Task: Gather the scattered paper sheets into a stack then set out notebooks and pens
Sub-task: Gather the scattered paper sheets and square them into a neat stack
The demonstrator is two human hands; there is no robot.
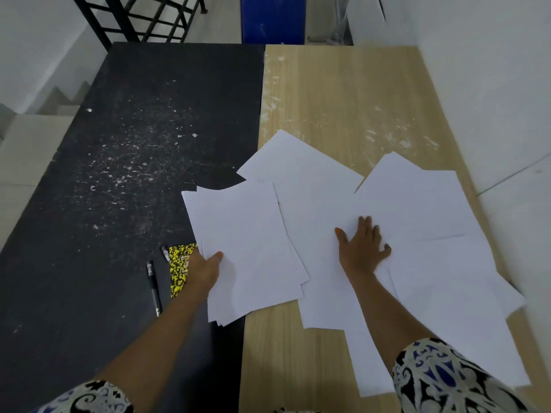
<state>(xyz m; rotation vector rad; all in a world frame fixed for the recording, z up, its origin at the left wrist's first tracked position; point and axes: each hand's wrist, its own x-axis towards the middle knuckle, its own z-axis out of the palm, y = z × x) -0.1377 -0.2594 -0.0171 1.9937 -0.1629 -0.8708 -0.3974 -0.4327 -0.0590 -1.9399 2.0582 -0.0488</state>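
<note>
Gathering step in hand. Left hand (208, 268) pinches a partial stack (244, 248) at centre frame. Right hand (362, 244), fingers spread, presses loose sheets (417, 222) at right. Notebook (179, 268) and 2 pens (154, 289) lie untouched, lower left. Next, likely: slide loose sheets toward the stack.

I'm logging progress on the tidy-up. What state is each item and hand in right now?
Held sheets: gathered, gripped by the left hand.
Loose sheets: scattered, overlapping.
Right hand: flat on the loose sheets.
Notebook: closed, partly covered.
Pen: lying flat.
</note>
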